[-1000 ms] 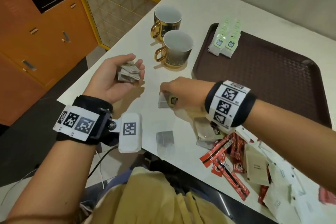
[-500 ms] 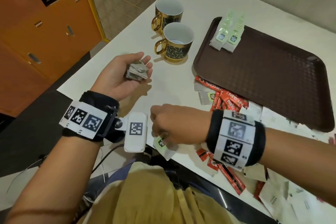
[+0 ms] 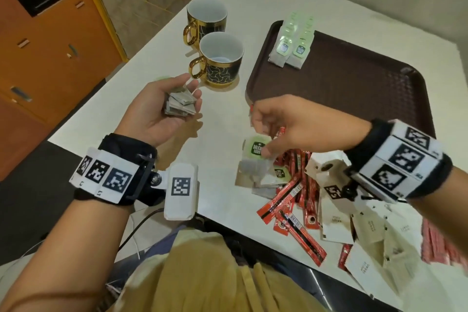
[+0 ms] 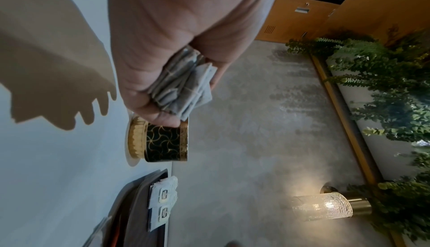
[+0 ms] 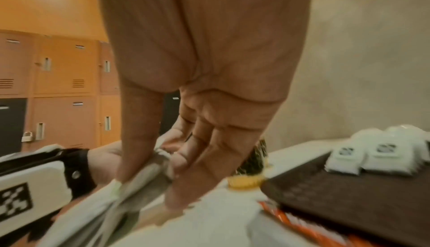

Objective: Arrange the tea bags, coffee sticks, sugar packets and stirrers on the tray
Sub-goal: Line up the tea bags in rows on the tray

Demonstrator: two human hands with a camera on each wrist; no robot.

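Observation:
My left hand (image 3: 177, 91) lies palm up over the table's left part, its fingers curled round a bundle of grey tea bags (image 3: 180, 106) (image 4: 184, 85). My right hand (image 3: 263, 138) pinches one tea bag with a green label (image 3: 256, 147) (image 5: 139, 183) just above a small heap of tea bags (image 3: 263, 180). The brown tray (image 3: 354, 88) (image 5: 349, 199) lies behind it, with two rows of green-labelled tea bags (image 3: 291, 45) (image 4: 163, 196) (image 5: 372, 157) at its far left corner. Red coffee sticks (image 3: 291, 200) and pale sugar packets (image 3: 367, 233) lie loose near the front edge.
Two black and gold mugs (image 3: 219, 58) (image 4: 165, 141) stand left of the tray, the nearer one close to my left fingertips. The table's front edge (image 3: 215, 220) runs just before the loose heap. Orange lockers (image 3: 50, 45) stand off to the left.
My right hand has lifted the green-labelled tea bag from near the front table edge and carried it right, over the heap. The left hand keeps its bundle.

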